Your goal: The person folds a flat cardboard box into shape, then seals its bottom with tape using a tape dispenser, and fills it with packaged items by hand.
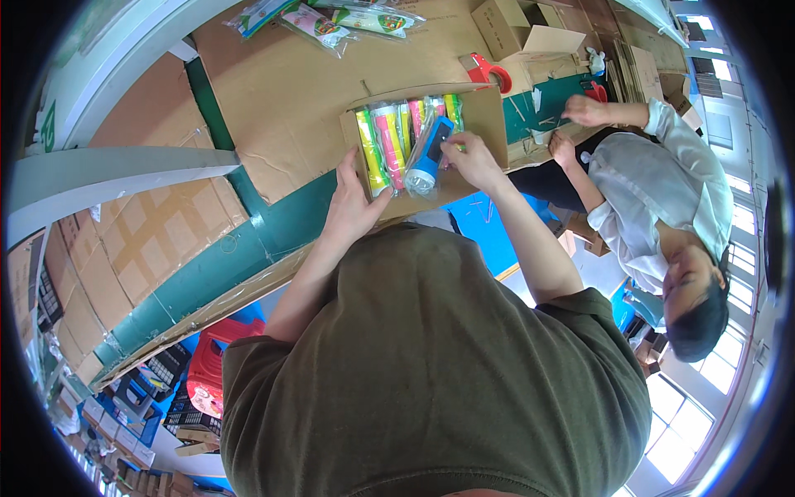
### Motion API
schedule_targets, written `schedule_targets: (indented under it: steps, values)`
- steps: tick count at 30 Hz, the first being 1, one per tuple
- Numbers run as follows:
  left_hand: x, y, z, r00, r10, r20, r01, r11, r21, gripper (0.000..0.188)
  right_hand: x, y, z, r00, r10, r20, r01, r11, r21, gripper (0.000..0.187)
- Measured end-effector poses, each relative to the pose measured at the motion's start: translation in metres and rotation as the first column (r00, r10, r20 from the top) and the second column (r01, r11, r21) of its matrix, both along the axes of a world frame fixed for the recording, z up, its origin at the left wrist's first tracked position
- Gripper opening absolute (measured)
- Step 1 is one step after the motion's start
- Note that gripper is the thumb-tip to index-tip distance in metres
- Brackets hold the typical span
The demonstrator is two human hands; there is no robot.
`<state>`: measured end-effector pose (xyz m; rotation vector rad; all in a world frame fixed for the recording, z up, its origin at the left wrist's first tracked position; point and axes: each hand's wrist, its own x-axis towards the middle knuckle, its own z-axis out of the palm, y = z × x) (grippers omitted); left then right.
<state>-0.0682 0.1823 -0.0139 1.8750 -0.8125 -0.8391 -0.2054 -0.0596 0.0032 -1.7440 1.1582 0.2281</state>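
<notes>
An open cardboard box (490, 114) sits in front of me, holding several yellow and pink tubes (387, 141) in clear wrappers, side by side. My left hand (356, 201) grips the box at its near left corner, fingers along the left wall and thumb by the near edge. In my right hand (472, 161) is a blue flashlight (429, 156) with a dark panel and a white head, inside a clear bag. It lies slanted over the tubes at the right part of the box, pinched near its upper end.
Bagged items (331, 25) lie at the far edge of the cardboard-covered table. A red tape dispenser (489, 73) and another open carton (513, 33) stand beyond the box. A co-worker (671, 182) is at the right, hands over the table. A white post (124, 178) reaches in from the left.
</notes>
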Motion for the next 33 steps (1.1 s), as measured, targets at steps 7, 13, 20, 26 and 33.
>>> schedule_targets:
  steps: [7,13,20,26,33]
  values:
    - [-0.004,0.003,0.007,0.999,0.013,-0.03,-0.014,1.0,-0.023,0.085,0.033,0.042,-0.014,0.979,-0.194,0.058,0.192,0.981,0.03,0.108]
    - [-0.015,0.003,0.015,0.994,0.043,-0.1,-0.048,0.998,-0.048,0.068,0.038,0.045,-0.016,0.995,0.085,-0.06,-0.102,0.9,-0.425,0.097]
    - [-0.024,0.015,0.016,0.994,0.018,-0.105,-0.027,0.996,-0.088,0.066,0.05,0.061,-0.007,0.971,0.227,-0.081,-0.239,0.952,-0.193,0.071]
    - [-0.027,0.012,0.018,0.995,0.028,-0.095,-0.031,0.999,-0.026,0.067,0.038,0.052,-0.053,0.964,0.243,0.103,-0.214,0.947,-0.239,0.069]
    - [-0.025,0.008,0.015,0.995,-0.001,-0.096,-0.005,0.998,-0.061,0.074,0.042,0.037,-0.042,0.987,0.157,-0.034,-0.159,0.984,-0.081,0.059]
